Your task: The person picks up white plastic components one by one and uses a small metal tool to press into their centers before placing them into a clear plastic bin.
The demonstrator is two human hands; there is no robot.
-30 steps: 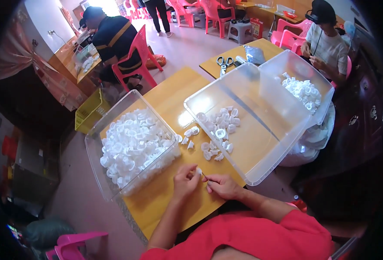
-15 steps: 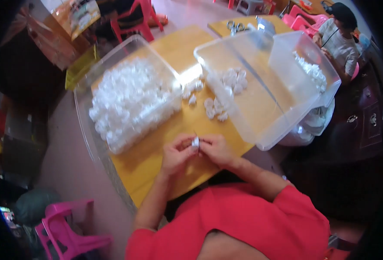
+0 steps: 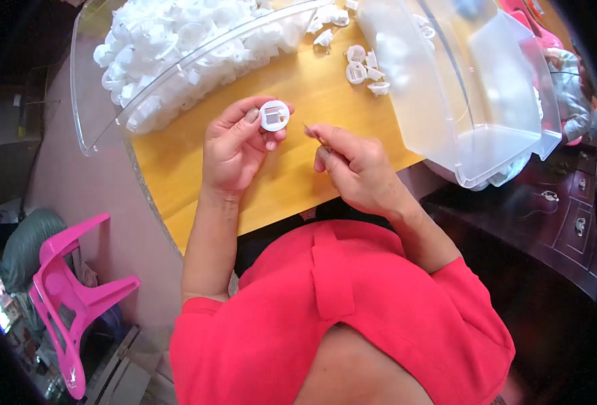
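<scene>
Between the thumb and fingers of my left hand (image 3: pixel 233 147) is a round white plastic part (image 3: pixel 274 115), its flat face turned up, with a squarish opening in the middle. My right hand (image 3: pixel 360 165) is closed on a thin pointed tool (image 3: pixel 308 130). Only its tip shows beyond the fingers, so its exact kind is hidden. The tip points toward the white part but stands apart from it. Both hands are over the near part of the yellow wooden table (image 3: pixel 291 185).
A clear plastic bin (image 3: pixel 82 101) heaped with white plastic parts (image 3: pixel 177 40) stands at the far left. Several loose parts (image 3: pixel 356 72) lie beyond my hands. Another clear bin (image 3: pixel 440 128) is at right. A pink chair (image 3: pixel 75 290) is at lower left, dark drawers (image 3: pixel 561 216) at right.
My hands were together around the white part; now they are apart, the right one drawn off with the tool. The part's round face now shows. The view has tipped downward.
</scene>
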